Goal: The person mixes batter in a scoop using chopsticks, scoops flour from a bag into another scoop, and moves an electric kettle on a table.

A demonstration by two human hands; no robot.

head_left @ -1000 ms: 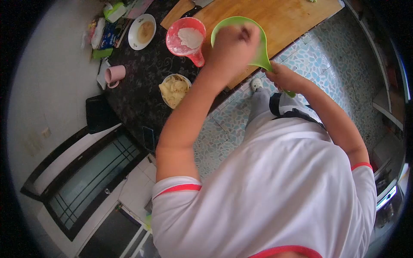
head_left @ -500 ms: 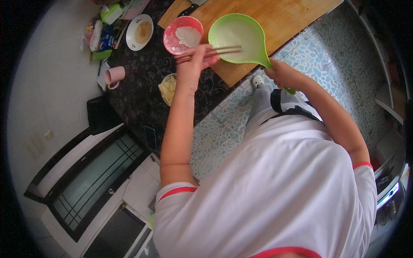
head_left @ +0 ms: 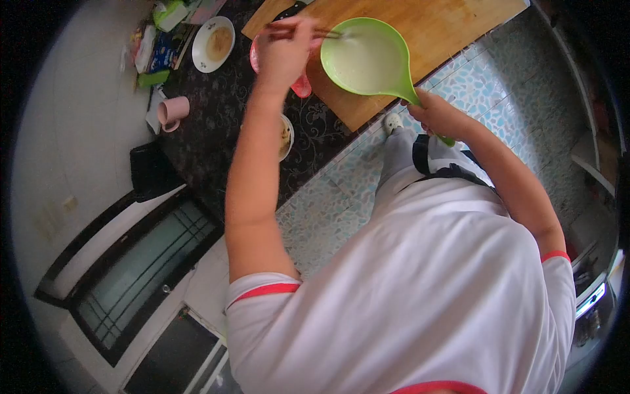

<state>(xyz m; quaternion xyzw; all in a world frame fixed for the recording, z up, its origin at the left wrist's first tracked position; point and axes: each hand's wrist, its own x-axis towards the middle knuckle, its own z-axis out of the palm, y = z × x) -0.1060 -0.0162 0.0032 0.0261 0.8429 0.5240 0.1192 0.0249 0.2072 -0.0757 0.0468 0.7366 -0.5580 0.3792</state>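
Observation:
A light green long-handled scoop (head_left: 408,84) holds a pale, milky mixture. My right hand (head_left: 438,115) is wrapped round its handle, near the table's edge. Closed on a pair of brown chopsticks (head_left: 325,33), my left hand (head_left: 289,44) is slightly blurred. The chopstick tips reach into the scoop at its upper left side. Beneath my left hand, a red bowl (head_left: 302,87) is mostly hidden, its contents out of sight.
A wooden board (head_left: 453,36) lies under the scoop. On the dark patterned table are a white plate (head_left: 202,44) with brownish liquid, a pink mug (head_left: 173,111), and a small bowl (head_left: 289,148) partly behind my left forearm. Packages (head_left: 161,56) stand by the wall.
My left hand has moved up and away from my body, carrying the chopstick tips to the scoop's upper left. It now covers most of the red bowl. My right hand has barely moved.

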